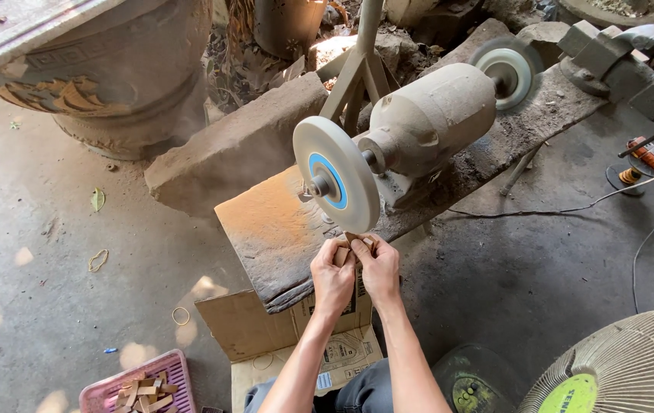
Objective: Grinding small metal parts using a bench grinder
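Observation:
Both hands hold one small wooden piece [347, 243] up against the lower rim of a white buffing wheel [336, 174] with a blue centre. My left hand [332, 275] grips the piece from the left, my right hand [377, 265] from the right, fingertips meeting at it. The wheel sits on the near end of a dusty grey bench grinder [426, 122]. A second white wheel [504, 70] is on its far end. The grinder stands on a worn wooden plank [281, 229].
A pink basket [105, 391] with several small wooden pieces lies at lower left. An open cardboard box [266, 336] sits under the plank. A fan [625, 367] stands at lower right. Cables [571, 208] and tools lie on the concrete floor at right; a large carved pot [113, 76] stands upper left.

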